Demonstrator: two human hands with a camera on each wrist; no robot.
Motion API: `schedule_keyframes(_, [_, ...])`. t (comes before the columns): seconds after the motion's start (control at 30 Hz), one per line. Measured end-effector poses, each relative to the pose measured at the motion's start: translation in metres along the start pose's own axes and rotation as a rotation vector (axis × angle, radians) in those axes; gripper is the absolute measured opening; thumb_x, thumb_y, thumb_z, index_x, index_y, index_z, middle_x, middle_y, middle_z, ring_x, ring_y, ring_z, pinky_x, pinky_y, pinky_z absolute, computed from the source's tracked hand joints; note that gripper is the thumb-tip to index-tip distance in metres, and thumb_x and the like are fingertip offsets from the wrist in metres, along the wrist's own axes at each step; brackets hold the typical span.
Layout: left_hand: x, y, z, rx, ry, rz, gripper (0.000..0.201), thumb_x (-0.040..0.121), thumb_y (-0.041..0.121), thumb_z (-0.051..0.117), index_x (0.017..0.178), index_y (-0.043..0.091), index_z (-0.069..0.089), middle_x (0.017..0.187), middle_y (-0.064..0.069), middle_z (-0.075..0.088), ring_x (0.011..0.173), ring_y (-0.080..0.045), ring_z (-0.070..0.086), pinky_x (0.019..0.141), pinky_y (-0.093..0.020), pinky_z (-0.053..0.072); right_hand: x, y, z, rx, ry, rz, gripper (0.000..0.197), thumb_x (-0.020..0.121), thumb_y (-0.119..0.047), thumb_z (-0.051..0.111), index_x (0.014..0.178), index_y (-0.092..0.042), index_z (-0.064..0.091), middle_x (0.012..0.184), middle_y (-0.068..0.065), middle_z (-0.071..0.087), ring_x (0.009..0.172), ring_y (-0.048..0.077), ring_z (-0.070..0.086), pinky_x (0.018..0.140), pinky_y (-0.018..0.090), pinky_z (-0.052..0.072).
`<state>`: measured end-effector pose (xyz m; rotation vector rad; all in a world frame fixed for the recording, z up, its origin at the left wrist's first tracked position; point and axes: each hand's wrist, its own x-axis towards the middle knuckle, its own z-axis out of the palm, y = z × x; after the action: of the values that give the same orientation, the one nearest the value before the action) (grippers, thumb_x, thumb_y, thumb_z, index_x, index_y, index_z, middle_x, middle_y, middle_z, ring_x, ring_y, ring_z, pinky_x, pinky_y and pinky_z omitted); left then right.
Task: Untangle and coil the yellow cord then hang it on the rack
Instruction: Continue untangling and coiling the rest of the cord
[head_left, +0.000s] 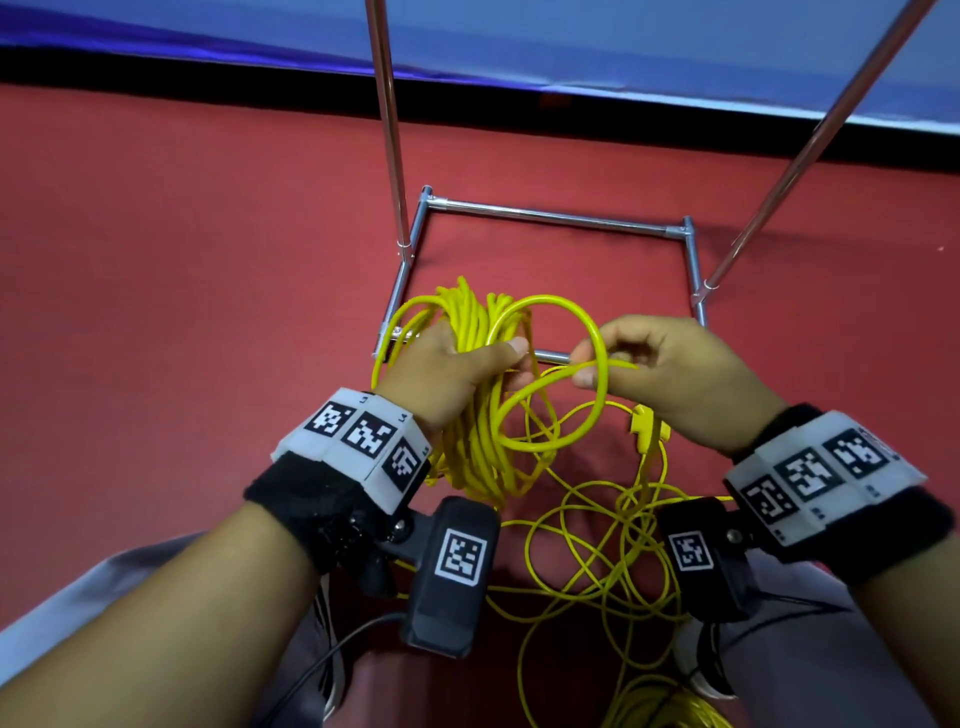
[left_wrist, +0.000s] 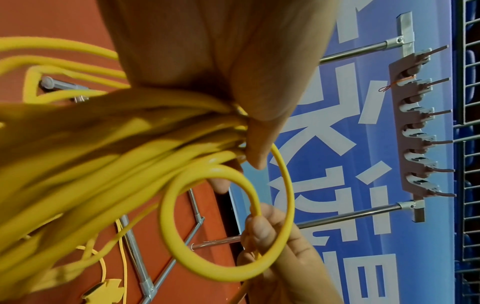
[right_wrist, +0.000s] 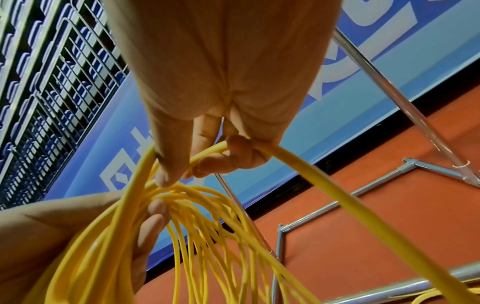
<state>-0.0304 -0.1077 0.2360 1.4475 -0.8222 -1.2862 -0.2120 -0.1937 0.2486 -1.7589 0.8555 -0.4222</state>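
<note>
The left hand (head_left: 457, 364) grips a bundle of cord (head_left: 475, 441) coils, fingers wrapped round it. The right hand (head_left: 670, 374) pinches one loop beside it, above the rack (head_left: 550, 215) base.

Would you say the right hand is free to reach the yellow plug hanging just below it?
Probably not yet: the right hand is pinching a loop of the cord, though nothing blocks the plug.

- Dim, even lighting; soft shadows under the rack (head_left: 550, 215).
- Wide-angle bending at edges.
- Blurred close-up yellow cord (left_wrist: 103, 144) in both wrist views.
</note>
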Motion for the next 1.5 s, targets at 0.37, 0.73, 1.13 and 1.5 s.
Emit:
schedule_keyframes(0.37, [-0.007,0.012,0.002,-0.048,-0.102,-0.024,0.022,0.092,0.007,0.056,0.070,0.008,0.063,0.057,-0.002,0.059,0.049,-0.011,0.055,0.052,-0.020,0.049,0.007,0.010,-0.001,0.085,0.043,0.174,0.010,0.094,-0.020,0.053,0.086,-0.014,0.050,0.069,0.007,0.062,0.055,0.008,0.058,0.056,0.015,0.046])
schedule_keyframes(0.73, [0.000,0.007,-0.019,0.010,0.094,0.079,0.015,0.090,0.009,0.061,0.075,0.010,0.065,0.066,-0.002,0.067,0.058,-0.014,0.061,0.057,-0.025,0.053,-0.001,0.017,-0.046,-0.193,0.055,0.111,0.018,0.094,-0.014,0.049,0.096,-0.025,0.063,0.072,-0.001,0.054,0.063,0.007,0.045,0.061,0.018,0.035])
schedule_keyframes(1.13, [0.000,0.000,-0.014,0.196,-0.101,0.104,0.021,0.075,0.033,0.066,0.074,0.012,0.066,0.072,-0.003,0.066,0.067,-0.020,0.059,0.069,-0.034,0.048,0.003,-0.022,-0.033,-0.437,0.045,-0.008,0.016,0.087,-0.019,0.048,0.095,-0.029,0.057,0.069,0.012,0.057,0.059,0.021,0.048,0.054,0.028,0.037])
schedule_keyframes(1.5, [0.000,-0.003,-0.009,0.132,-0.127,0.086,0.017,0.086,0.023,0.066,0.072,0.012,0.065,0.070,-0.003,0.066,0.063,-0.019,0.061,0.063,-0.030,0.052,0.009,-0.012,-0.013,-0.617,0.251,-0.208,0.029,0.076,-0.046,0.068,0.090,-0.023,0.055,0.061,-0.003,0.045,0.059,0.014,0.047,0.060,0.033,0.041])
